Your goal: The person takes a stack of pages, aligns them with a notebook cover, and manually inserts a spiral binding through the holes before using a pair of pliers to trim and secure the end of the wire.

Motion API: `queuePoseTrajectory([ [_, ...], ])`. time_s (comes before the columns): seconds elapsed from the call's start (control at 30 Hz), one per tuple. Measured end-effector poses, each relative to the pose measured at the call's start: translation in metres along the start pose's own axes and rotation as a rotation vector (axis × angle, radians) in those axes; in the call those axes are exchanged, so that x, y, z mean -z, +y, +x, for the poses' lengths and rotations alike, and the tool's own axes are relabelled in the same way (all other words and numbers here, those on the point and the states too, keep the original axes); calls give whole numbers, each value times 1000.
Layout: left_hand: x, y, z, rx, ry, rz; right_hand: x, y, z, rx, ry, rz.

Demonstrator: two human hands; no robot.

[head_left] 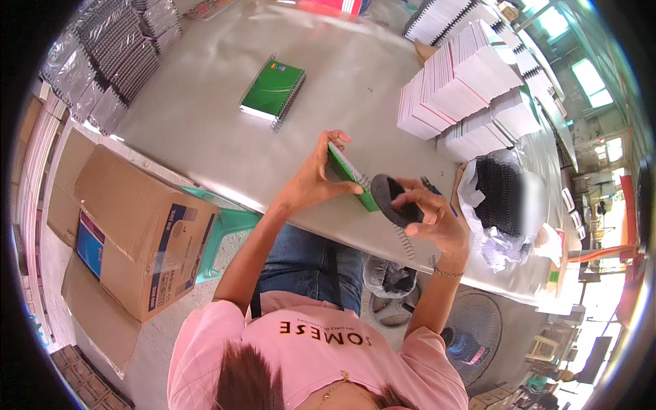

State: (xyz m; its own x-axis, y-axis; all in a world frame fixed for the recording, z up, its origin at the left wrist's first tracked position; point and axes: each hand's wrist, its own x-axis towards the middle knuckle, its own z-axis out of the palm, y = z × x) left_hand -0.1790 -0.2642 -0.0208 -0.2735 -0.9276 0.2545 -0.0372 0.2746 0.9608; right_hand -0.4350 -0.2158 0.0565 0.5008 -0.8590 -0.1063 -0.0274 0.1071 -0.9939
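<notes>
My left hand [311,179] grips a small green notebook [348,179], tilted up on edge above the table near me, thumb on its cover. A spiral coil shows along the notebook's edge beside my right hand [437,222]. The right fingers curl around a black, rounded, disc-like piece [384,196] close to that edge; its exact kind is unclear. Below it a loose wire coil [404,241] hangs past the table's front edge. Farther back lies a spiral-bound green notebook [275,89]. A dark tool with blue on it [430,186] is partly hidden behind my right hand.
Tall stacks of white page blocks [454,75] stand at the right, near a plastic bag of black coils [497,195]. Wrapped spiral-bound stacks [113,51] fill the far left corner. An open cardboard box [133,219] on a green stool [229,232] borders the table's left front.
</notes>
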Motion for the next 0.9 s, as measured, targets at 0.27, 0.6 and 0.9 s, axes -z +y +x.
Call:
queuePoseTrajectory([
  [0.27, -1, 2, -2, 11, -13, 14, -9, -16, 18, -39, 308, -229],
  [0.6, -2, 2, -6, 152, -1, -39, -44, 2, -1, 502, 482, -1375],
  [0.9, -3, 2, -7, 131, 28, -32, -43, 9, -14, 462, 313, -1427],
])
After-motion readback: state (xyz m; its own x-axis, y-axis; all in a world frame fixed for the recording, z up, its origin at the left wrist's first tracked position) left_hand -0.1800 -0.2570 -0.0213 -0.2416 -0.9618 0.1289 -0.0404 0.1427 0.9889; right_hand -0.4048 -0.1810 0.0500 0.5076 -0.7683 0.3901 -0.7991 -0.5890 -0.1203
